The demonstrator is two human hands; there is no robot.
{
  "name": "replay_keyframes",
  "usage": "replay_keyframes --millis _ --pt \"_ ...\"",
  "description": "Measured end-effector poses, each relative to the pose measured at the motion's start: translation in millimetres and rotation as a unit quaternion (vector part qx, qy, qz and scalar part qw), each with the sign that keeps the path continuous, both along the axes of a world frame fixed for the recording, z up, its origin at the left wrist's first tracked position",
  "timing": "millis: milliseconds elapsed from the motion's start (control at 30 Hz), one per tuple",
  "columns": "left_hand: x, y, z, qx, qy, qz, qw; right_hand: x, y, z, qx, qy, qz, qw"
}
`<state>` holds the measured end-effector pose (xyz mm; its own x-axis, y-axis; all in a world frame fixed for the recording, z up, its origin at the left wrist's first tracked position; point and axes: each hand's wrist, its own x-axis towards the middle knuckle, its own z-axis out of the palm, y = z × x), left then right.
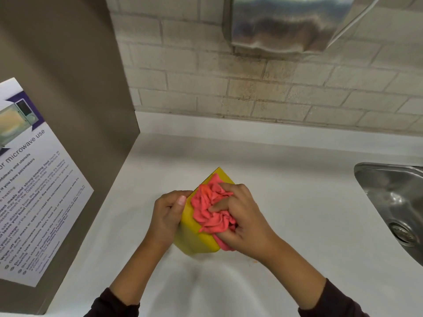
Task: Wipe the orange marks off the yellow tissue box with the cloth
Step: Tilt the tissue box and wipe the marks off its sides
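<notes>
The yellow box (194,239) was set near the middle of the white worktop (297,202), well clear of the back edge and turned so that one corner pointed toward the wall. Its left side was clasped by the left hand (167,216), the thumb laid along the upper edge; the fingers behind the box were hidden. A crumpled pink cloth (210,209) was pressed onto the top face by the right hand (242,220), whose grip was closed on the cloth, with folds bunched between the fingers. Most of the top face was covered by cloth and hand, so no orange marks could be made out on the box, and any opening in it was concealed. A faint orange speck was seen on the worktop just right of the right wrist.

At the right edge of the worktop a steel sink (393,202) was cut off by the frame, its drain partly shown. On a grey panel (68,88) rising from the left edge, a microwave notice (34,179) was fixed, its left part cropped and its small print hard to read. A metal dispenser (283,21) on the brick wall was cut off at the top. Dark sleeves were seen at the bottom edge.
</notes>
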<state>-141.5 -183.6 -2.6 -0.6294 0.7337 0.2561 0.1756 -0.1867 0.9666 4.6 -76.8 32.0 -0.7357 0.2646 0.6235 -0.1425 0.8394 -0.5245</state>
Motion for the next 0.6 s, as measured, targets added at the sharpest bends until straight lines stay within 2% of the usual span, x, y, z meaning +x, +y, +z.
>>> replay_keyframes --millis 200,267,433,533,600 --pt "-2 1 -2 -0.012 0.053 0.011 0.998 -13 1 4 -0.116 0.032 -0.133 0.984" --pt "-1 0 -1 -0.018 0.033 0.006 0.999 -19 -5 4 -0.131 0.020 -0.140 0.981" --pt "-2 -2 -5 -0.023 -0.032 -0.035 0.999 -17 -23 6 -0.066 -0.019 -0.068 0.995" --pt "-9 -4 -4 -0.075 -0.140 -0.069 0.985 -16 -28 10 -0.010 -0.025 0.001 1.000" --pt "-12 -4 -5 -0.076 -0.156 -0.078 0.982 -12 -27 11 0.014 -0.040 0.030 0.999"
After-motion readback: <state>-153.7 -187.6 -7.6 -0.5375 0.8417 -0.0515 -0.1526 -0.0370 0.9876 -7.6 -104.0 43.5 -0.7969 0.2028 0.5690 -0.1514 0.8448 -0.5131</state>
